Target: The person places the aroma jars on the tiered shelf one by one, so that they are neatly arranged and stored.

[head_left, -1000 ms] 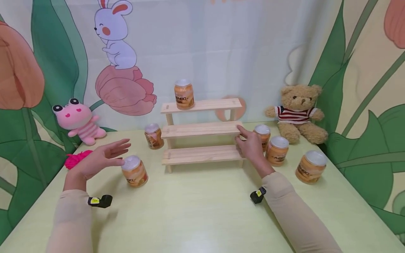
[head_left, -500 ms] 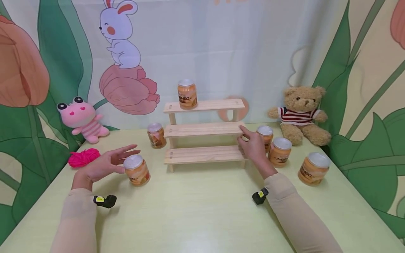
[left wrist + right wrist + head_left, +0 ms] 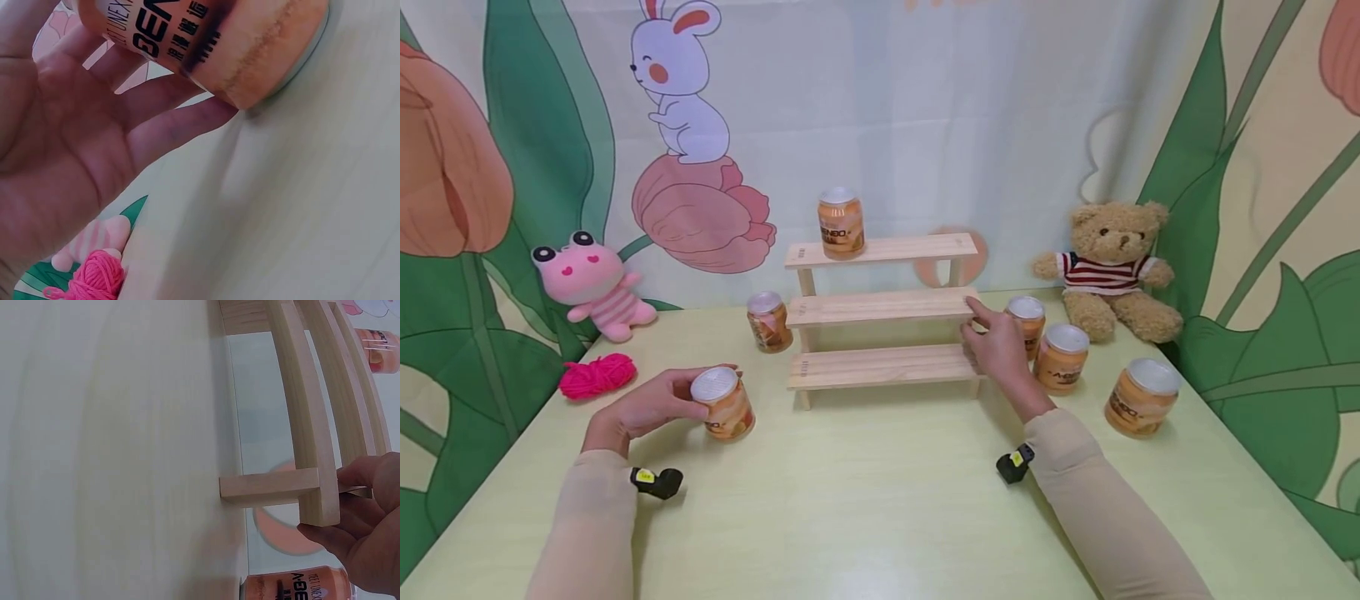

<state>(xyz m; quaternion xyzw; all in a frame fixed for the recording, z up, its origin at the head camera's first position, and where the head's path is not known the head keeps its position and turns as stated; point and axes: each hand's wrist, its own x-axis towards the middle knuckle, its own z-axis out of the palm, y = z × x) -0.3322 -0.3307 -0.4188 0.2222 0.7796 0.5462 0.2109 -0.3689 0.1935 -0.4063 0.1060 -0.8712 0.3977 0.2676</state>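
Left hand (image 3: 658, 403) closed in and wrapped round the front-left can (image 3: 728, 410), which stood on the tabletop (image 3: 880, 500) | right hand (image 3: 1002, 346) gripped the right end of the wooden shelf (image 3: 880, 367), likely to steady it

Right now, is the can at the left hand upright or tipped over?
Upright: the can stands on the table, pale lid facing up in the head view; the left fingers are around its side.

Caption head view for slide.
Left grip holds an orange cylindrical can; right grip holds a pale wooden three-tier shelf.
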